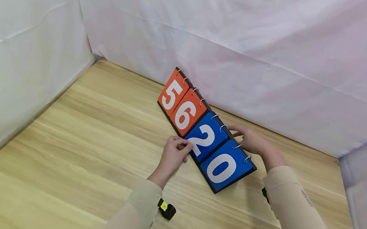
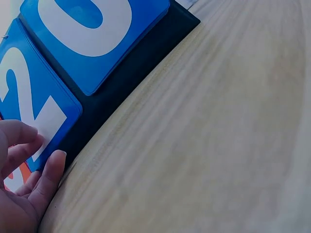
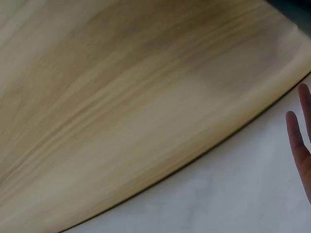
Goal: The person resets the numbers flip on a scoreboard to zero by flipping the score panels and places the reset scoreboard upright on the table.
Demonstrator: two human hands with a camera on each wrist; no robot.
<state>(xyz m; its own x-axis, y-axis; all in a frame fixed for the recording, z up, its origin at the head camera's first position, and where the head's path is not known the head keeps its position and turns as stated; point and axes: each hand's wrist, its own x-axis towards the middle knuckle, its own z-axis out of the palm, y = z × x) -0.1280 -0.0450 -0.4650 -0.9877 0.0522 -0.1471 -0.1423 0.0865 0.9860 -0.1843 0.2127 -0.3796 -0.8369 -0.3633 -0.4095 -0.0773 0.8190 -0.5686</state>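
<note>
A flip scoreboard (image 1: 183, 135) stands tilted on the table, its cards hung on metal rings. Orange cards show 5 (image 1: 172, 95) and 6 (image 1: 185, 115); blue cards show 2 (image 1: 204, 138) and 0 (image 1: 221, 169). At the lower left corner of the blue 2 card is my left hand (image 1: 174, 154), fingers loosely bent. In the left wrist view, its fingertips (image 2: 30, 133) lie in front of that card, with no card visibly between them. My right hand (image 1: 252, 140) reaches behind the board's top edge, which hides some fingertips. Two straight fingers (image 3: 295, 133) show in the right wrist view.
The wooden table (image 1: 62, 154) has white cloth walls (image 1: 221, 23) behind it and at both sides. The board stands near the back wall. A black wrist strap (image 1: 166, 210) sits at the left sleeve, and the right forearm (image 1: 301, 217) crosses the table's right side.
</note>
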